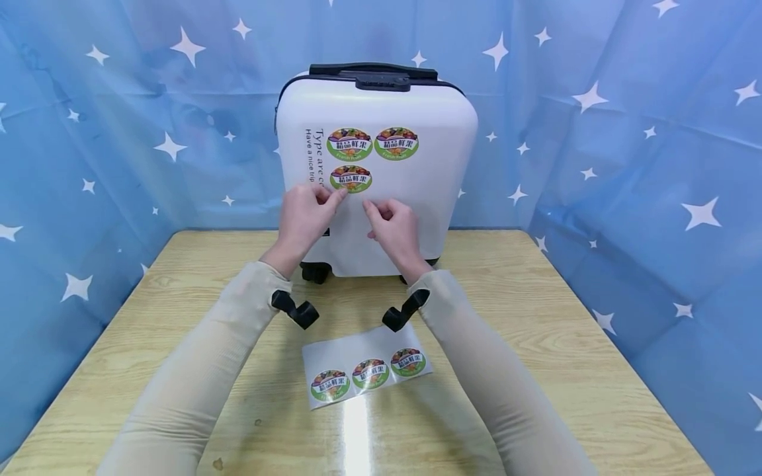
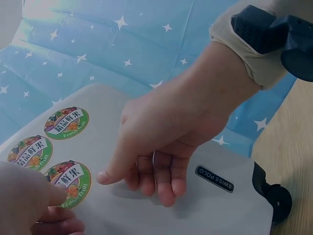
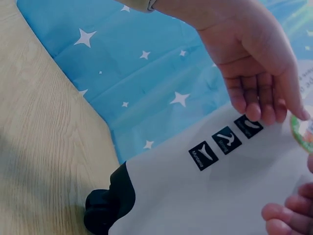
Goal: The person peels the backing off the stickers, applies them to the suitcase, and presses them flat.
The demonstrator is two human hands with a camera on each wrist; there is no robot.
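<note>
A white suitcase stands upright, bearing three oval fruit stickers; two sit side by side, and the lower sticker is under the left one. My left hand touches the lower sticker's edge with its thumb, its other fingers loosely bent. Close by, my right hand hovers at or just off the suitcase, thumb below the sticker's right part; contact is unclear. In the left wrist view the right hand shows a gap between thumb and fingers. In the right wrist view the left hand hides part of the sticker.
A sheet with three more stickers along its near side lies on the wooden table. Blue star-printed curtains surround the table. Black wheels support the suitcase, and a black handle tops it.
</note>
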